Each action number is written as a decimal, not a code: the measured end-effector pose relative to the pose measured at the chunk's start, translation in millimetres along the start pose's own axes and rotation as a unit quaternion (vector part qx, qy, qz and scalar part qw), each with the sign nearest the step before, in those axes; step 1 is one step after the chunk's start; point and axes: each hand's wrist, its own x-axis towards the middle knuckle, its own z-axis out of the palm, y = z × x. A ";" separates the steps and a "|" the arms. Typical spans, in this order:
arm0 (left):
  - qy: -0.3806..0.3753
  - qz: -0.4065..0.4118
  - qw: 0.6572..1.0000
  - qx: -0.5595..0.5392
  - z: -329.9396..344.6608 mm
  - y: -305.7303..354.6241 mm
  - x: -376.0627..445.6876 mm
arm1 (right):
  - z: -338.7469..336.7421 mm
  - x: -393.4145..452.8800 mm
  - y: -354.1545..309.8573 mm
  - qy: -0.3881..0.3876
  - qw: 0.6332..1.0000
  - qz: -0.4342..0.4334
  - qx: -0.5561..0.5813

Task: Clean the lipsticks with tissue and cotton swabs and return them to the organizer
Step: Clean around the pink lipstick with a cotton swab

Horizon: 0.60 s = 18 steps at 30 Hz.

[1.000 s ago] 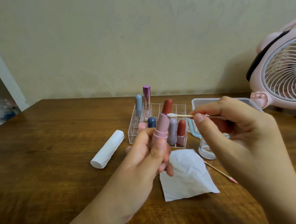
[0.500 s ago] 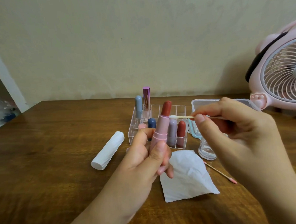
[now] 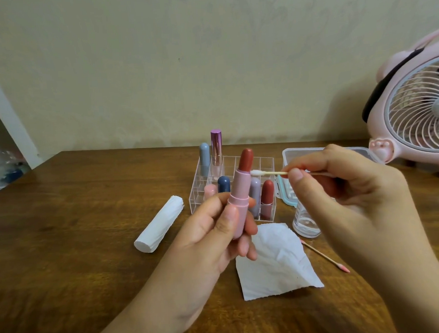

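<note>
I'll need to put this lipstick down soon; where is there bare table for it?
Bare table lies left of the tissue roll, and between the roll and the organizer. Crowded: the right, where tissue sheet, used swab, glass and box cluster.

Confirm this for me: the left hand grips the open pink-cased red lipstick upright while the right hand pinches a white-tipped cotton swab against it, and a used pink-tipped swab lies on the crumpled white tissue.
One detail is wrong. The head view shows the used pink-tipped swab lying on the bare wooden table right of the crumpled white tissue, not on it. The rest holds: left hand grips the pink-cased red lipstick, right hand pinches the white-tipped cotton swab.
</note>
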 end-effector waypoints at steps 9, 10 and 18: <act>-0.012 -0.007 0.999 -0.033 0.0 -1.2 -0.1 | 0.3 0.4 -1.0 -0.006 1.000 -0.008 -0.014; -0.009 -0.007 1.000 -0.029 -0.5 -1.4 -0.4 | 0.4 0.4 -0.8 -0.006 1.000 -0.008 -0.016; -0.019 -0.020 0.998 -0.059 -1.6 0.4 -1.7 | -0.4 0.4 1.3 -0.006 1.000 0.005 -0.012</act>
